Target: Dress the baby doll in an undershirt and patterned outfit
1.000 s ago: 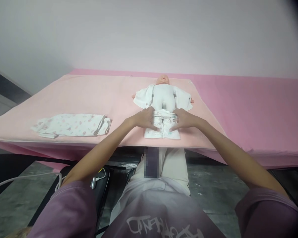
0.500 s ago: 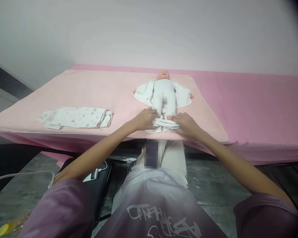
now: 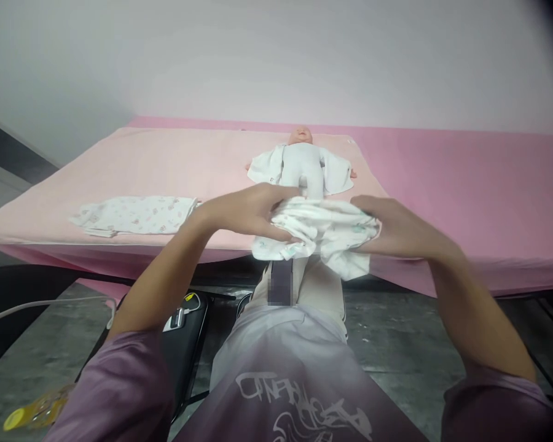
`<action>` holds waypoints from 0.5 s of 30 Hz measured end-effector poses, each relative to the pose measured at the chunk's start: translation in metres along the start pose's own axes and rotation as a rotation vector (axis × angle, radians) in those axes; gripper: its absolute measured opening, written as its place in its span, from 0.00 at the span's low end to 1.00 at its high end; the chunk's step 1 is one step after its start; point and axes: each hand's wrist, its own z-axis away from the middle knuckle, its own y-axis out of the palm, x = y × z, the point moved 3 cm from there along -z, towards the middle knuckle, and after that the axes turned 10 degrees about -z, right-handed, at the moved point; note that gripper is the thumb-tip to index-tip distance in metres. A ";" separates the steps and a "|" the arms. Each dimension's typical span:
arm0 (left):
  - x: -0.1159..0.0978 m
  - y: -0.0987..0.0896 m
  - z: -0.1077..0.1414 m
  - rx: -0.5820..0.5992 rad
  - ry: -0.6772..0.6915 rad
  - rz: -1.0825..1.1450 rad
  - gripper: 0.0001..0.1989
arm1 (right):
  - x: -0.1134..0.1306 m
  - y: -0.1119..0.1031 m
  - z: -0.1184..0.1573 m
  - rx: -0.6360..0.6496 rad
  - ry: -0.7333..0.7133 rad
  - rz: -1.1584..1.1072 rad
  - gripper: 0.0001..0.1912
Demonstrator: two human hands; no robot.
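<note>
White baby pants (image 3: 322,224) with a faint print hang bunched between my two hands at the front edge of the bed. My left hand (image 3: 258,212) grips their left side, thumb and fingers curled round the cloth. The right side is held in my right hand (image 3: 391,227), whose fingers partly disappear behind the fabric. Beyond the pants a baby doll (image 3: 301,161) lies on its back, head toward the wall, in a white bodysuit with an open white top spread under its arms. Its lower legs and feet are hidden behind the pants.
Folded white printed baby clothing (image 3: 136,215) lies on the left of the peach sheet (image 3: 188,166), which covers part of a pink bed cover (image 3: 465,190). Below left are a black stool (image 3: 196,319) with a cabled device and a yellow-capped bottle (image 3: 37,411).
Both hands have drawn the bunched pants toward me and lifted them up from around the doll's feet. My hands are farther apart and the cloth is spread wider.
</note>
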 end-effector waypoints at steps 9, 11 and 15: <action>-0.023 -0.110 -0.028 -0.158 0.079 0.023 0.37 | 0.054 -0.118 -0.038 -0.242 0.007 0.091 0.35; -0.029 -0.134 -0.036 -0.225 0.105 -0.004 0.32 | 0.068 -0.134 -0.048 -0.402 0.009 0.059 0.30; -0.039 -0.170 -0.058 -0.343 0.099 -0.150 0.28 | 0.089 -0.156 -0.072 -0.614 0.018 0.046 0.18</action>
